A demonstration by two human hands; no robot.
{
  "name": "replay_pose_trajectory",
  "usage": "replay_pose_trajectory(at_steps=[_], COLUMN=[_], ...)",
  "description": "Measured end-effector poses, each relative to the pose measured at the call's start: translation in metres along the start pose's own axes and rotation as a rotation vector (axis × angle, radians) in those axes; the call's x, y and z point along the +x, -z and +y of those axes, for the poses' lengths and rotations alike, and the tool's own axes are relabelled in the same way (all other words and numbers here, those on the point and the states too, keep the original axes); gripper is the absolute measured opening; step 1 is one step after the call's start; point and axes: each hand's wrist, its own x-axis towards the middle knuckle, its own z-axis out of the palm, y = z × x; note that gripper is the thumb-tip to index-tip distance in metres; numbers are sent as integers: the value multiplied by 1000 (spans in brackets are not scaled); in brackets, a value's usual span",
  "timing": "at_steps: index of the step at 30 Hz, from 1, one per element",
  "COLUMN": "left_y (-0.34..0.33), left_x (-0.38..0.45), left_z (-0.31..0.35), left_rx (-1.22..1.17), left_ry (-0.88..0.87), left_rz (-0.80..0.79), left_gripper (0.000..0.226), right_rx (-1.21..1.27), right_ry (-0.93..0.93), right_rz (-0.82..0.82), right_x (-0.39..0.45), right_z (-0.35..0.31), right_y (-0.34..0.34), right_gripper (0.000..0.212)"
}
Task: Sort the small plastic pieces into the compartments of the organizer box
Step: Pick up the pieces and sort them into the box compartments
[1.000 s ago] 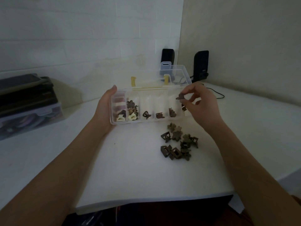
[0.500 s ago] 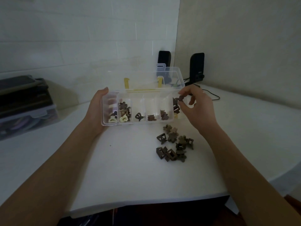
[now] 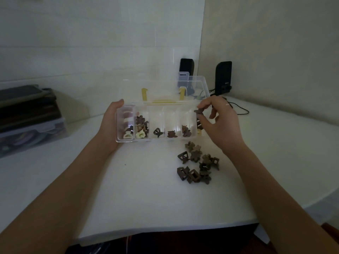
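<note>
A clear organizer box [image 3: 161, 140] with its lid up stands on the white table, and its compartments hold several small brown and cream pieces. My left hand [image 3: 110, 123] grips the box's left end. My right hand [image 3: 220, 121] pinches a small dark brown piece [image 3: 199, 111] between thumb and fingers above the rightmost compartment. A pile of dark brown plastic pieces [image 3: 198, 162] lies on the table in front of the box, below my right hand.
Two black speakers [image 3: 222, 77] with a cable stand in the far corner behind the box. Stacked storage cases [image 3: 27, 114] sit at the left against the wall. The table's front edge [image 3: 165, 230] runs close to me.
The view shifted slightly. My right hand still holds the brown piece over the box's right end, barely moved; my left hand stays on the box.
</note>
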Motion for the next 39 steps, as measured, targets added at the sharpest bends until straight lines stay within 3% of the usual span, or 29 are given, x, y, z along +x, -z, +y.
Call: replay_pose_trajectory(at_steps=[5, 12, 16, 25, 29, 34, 39], left_y=[2, 0, 2, -9, -10, -12, -15], left_x=[2, 1, 0, -5, -6, -9, -9], left_z=[-1, -1, -1, -1, 0, -1, -2], left_rx=[48, 26, 32, -54, -60, -28, -26], left_ry=[-14, -16, 0, 5, -12, -22, -58], left_rz=[23, 22, 13, -18, -14, 34, 81], left_gripper=[38, 38, 46, 35, 36, 34, 33], right_rx=[-1, -4, -150, -430, -360, -33, 142], right_ry=[-35, -46, -14, 118, 110, -39, -142], right_rz=[-150, -162, -170, -167, -213, -215, -490], right_x=[-2, -2, -4, -7, -5, 0, -1], right_z=[2, 2, -1, 1, 3, 1, -8], right_y=[-8, -9, -11, -16, -15, -5, 6], right_gripper=[26, 30, 20, 10, 8, 8, 3])
